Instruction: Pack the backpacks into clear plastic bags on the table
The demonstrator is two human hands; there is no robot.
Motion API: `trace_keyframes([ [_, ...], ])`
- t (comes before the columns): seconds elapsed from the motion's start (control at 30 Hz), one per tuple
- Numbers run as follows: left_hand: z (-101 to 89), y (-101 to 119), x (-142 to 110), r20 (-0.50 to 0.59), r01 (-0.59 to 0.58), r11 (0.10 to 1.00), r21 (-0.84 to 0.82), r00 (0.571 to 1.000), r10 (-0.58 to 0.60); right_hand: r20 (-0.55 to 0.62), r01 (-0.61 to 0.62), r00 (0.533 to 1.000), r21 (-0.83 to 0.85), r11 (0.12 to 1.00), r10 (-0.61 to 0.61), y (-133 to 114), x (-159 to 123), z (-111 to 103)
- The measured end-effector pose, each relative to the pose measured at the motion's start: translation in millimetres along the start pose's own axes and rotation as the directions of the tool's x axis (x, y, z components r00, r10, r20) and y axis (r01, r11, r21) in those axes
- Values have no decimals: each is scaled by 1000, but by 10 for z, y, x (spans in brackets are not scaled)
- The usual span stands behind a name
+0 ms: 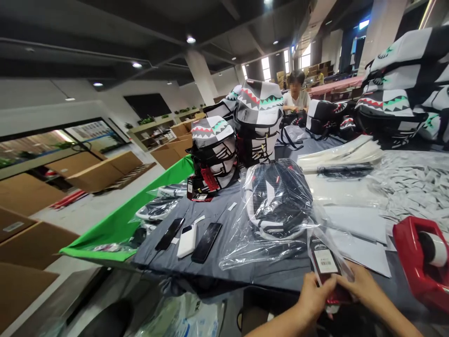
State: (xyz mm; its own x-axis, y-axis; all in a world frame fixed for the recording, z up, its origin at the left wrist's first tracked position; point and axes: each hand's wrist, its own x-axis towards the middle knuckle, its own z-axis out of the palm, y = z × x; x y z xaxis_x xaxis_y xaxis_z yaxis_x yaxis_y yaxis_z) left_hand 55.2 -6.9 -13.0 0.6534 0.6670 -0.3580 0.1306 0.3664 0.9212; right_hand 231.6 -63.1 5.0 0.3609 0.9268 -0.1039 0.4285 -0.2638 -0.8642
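Note:
My left hand (313, 296) and my right hand (361, 286) meet at the near table edge. Both pinch a small clear plastic bag (328, 250) holding a dark red hang tag with a white barcode label (324, 260). Just beyond them, a black-and-white backpack sealed in clear plastic (277, 201) lies on the grey table cover (245, 269). Loose plastic film (263, 250) spreads from it towards my hands. Sheets of white paper (354, 224) lie to the right of the bagged backpack.
Two dark phones (169, 234) (206, 242) and a white power bank (186, 240) lie left of the bagged backpack. A red tape dispenser (423, 262) stands at right. Shark-print backpacks (257, 121) are stacked beyond. A seated person (296, 98) works further back, and cardboard boxes (100, 171) stand at left.

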Motion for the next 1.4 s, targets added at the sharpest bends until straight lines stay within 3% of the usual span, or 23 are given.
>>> trace_keyframes([
  [0.07, -167, 118, -41, 155, -67, 915, 398, 988, 6, -93, 16, 995, -71, 997, -23, 81, -29, 7],
  [0.1, -258, 229, -33, 185, -170, 780, 602, 980, 71, -148, 18, 988, -135, 991, -39, 103, -67, -1],
  [0.13, -340, 369, 3, 200, -287, 587, 757, 957, 210, -201, 13, 978, -223, 975, -59, 110, -117, -10],
  [0.17, -401, 526, 67, 287, -402, 367, 839, 899, 330, -239, 5, 967, -325, 946, -87, 104, -177, -16],
  [0.2, -437, 687, 158, 440, -530, 145, 835, 803, 403, -259, 3, 958, -426, 905, -125, 90, -241, -13],
  [0.23, -444, 841, 266, 607, -647, -57, 761, 677, 415, -267, 10, 949, -513, 859, -170, 74, -309, 2],
  [0.3, -383, 1082, 496, 841, -785, -321, 530, 437, 320, -250, 55, 930, -631, 774, -270, 63, -446, 68],
  [0.37, -269, 1205, 674, 943, -867, -374, 328, 278, 183, -215, 135, 907, -667, 733, -363, 100, -583, 172],
  [0.43, -170, 1229, 760, 983, -937, -300, 181, 175, 45, -205, 192, 887, -652, 734, -413, 174, -720, 289],
  [0.53, -126, 1213, 764, 991, -971, -238, 38, 67, -114, -255, 215, 864, -592, 777, -433, 250, -895, 431],
  [0.6, -146, 1237, 755, 990, -959, -281, -37, 3, -143, -261, 250, 851, -561, 789, -456, 213, -964, 473],
  [0.67, -167, 1287, 769, 987, -930, -350, -111, -62, -149, -241, 353, 805, -539, 765, -542, 103, -980, 468],
  [0.73, -181, 1324, 803, 984, -888, -439, -135, -71, -161, -259, 425, 727, -557, 713, -636, -30, -949, 433],
  [0.83, -219, 1262, 854, 983, -843, -528, -102, -3, -184, -325, 322, 657, -694, 644, -680, -121, -845, 389],
  [0.9, -264, 1140, 871, 979, -837, -539, -97, 17, -203, -312, 242, 659, -773, 586, -684, -66, -771, 400],
  [0.97, -316, 1005, 869, 979, -835, -543, -89, 28, -203, -272, 239, 650, -814, 530, -709, 42, -733, 433],
  [1.07, -392, 894, 834, 984, -820, -570, -53, 54, -170, -206, 303, 655, -809, 503, -727, 143, -765, 414],
  [1.13, -444, 908, 796, 986, -816, -575, -56, 48, -163, -188, 364, 662, -766, 530, -726, 101, -794, 298],
  [1.2, -498, 969, 745, 987, -829, -554, -73, 22, -162, -246, 367, 638, -736, 569, -730, -29, -749, 129],
  [1.27, -551, 1047, 683, 989, -854, -517, -51, 29, -146, -328, 299, 585, -762, 574, -742, -213, -572, -12],
  [1.33, -591, 1127, 612, 988, -892, -451, 18, 85, -129, -352, 248, 551, -796, 552, -756, -407, -253, -73],
  [1.4, -609, 1205, 541, 982, -938, -322, 127, 165, -92, -347, 303, 565, -757, 579, -749, -578, 149, -81],
])
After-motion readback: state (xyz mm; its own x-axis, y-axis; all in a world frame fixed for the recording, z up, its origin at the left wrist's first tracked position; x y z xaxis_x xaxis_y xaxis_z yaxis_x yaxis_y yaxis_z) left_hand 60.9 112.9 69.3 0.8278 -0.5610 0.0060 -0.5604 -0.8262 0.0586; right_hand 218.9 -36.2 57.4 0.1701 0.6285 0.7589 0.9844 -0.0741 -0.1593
